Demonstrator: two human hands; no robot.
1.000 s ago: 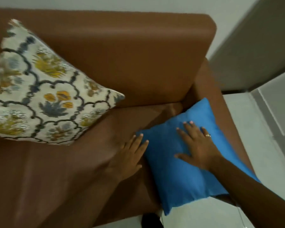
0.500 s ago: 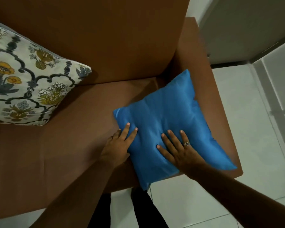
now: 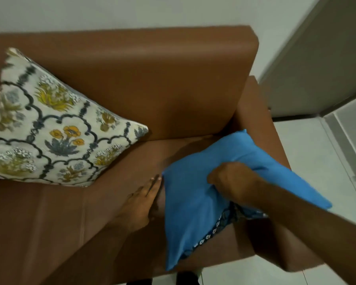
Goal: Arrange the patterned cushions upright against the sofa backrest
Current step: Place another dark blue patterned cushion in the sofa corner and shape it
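Floral cushion: you lose the cream, blue-and-yellow patterned pillow's left side past the frame edge.
Blue cushion: your right hand covers its middle; the patterned underside barely shows.
Right fingertips: hidden in fabric.
Brown leather sofa: cut off left.

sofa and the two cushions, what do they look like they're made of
Sofa: smooth brown leather or faux leather, with a soft sheen and stitched seams; which one, the picture leaves open.
Floral cushion: matte woven fabric, probably printed cotton, with no shine.
Blue cushion: thin, smooth cloth with a slight sheen, creasing where the right hand bunches it.
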